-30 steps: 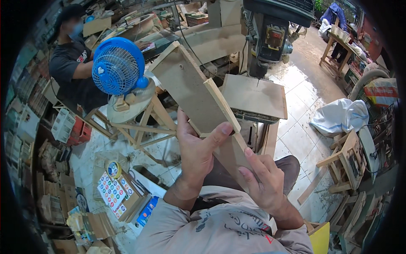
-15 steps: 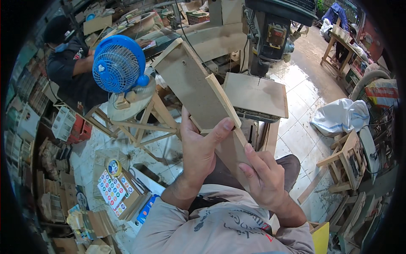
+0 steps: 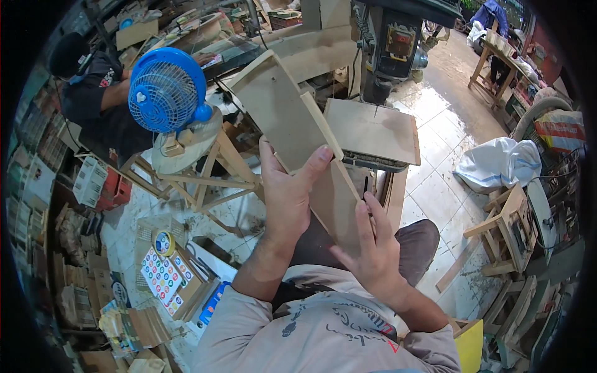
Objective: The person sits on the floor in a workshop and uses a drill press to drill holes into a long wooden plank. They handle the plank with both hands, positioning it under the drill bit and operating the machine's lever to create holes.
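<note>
A long, shallow wooden tray [image 3: 283, 112] with raised side rims is tilted up in front of me, its far end pointing away to the left. My left hand [image 3: 289, 196] is closed around its left side. The left thumb presses near the lower end of a pale wooden strip [image 3: 322, 127] lying along the tray's right rim. At the lower right, my right hand [image 3: 378, 252] has its fingertips against the rim and its thumb by the near end, loosely around that corner. The tray hides the tips of some left fingers.
A blue fan [image 3: 166, 90] stands on a wooden stool [image 3: 186, 158] to the left, with a person [image 3: 93, 102] beyond it. Ahead is a drill press [image 3: 392, 50] with a board-topped table [image 3: 376, 127]. A white sack [image 3: 491, 168] and small wooden stool [image 3: 507, 230] lie right.
The tray and both hands have shifted slightly up and left in view. My right fingers have straightened, and the right thumb has slid lower toward the tray's near end.
</note>
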A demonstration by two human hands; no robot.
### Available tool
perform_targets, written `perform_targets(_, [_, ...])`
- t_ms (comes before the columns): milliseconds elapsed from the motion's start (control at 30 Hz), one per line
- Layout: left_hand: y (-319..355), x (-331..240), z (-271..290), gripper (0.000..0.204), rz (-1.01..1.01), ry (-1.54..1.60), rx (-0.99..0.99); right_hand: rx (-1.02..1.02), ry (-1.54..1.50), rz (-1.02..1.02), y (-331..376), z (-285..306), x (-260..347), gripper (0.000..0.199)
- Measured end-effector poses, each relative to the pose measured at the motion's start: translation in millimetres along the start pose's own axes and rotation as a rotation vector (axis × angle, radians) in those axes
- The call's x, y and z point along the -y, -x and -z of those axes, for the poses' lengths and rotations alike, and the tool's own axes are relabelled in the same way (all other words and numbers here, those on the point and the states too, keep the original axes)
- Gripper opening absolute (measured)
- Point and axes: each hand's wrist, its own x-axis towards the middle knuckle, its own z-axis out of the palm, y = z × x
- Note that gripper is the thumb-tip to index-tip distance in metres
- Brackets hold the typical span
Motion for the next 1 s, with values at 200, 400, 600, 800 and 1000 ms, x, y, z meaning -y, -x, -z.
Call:
perform_targets(200, [2,13,2,0.043,0.062,0.105,-0.037,0.028,-0.023,-0.037,7,-6,-10,0.102])
perform_targets(400, [0,18,10,0.069,0.235,0.311,0.116,0.044,-0.095,-0.060,0,-5,-20,0.105])
perform_targets(600, [-12,28,15,0.094,0.331,0.497,0.486,0.104,-0.185,-0.074,3,-1,-28,0.106])
perform_targets(800, [-13,48,11,0.104,0.314,0.642,0.605,0.037,-0.036,0.040,9,-15,-37,0.091])
perform_targets(1000, [-8,47,8,0.109,0.367,0.630,0.515,0.003,-0.005,0.061,11,-22,-41,0.086])
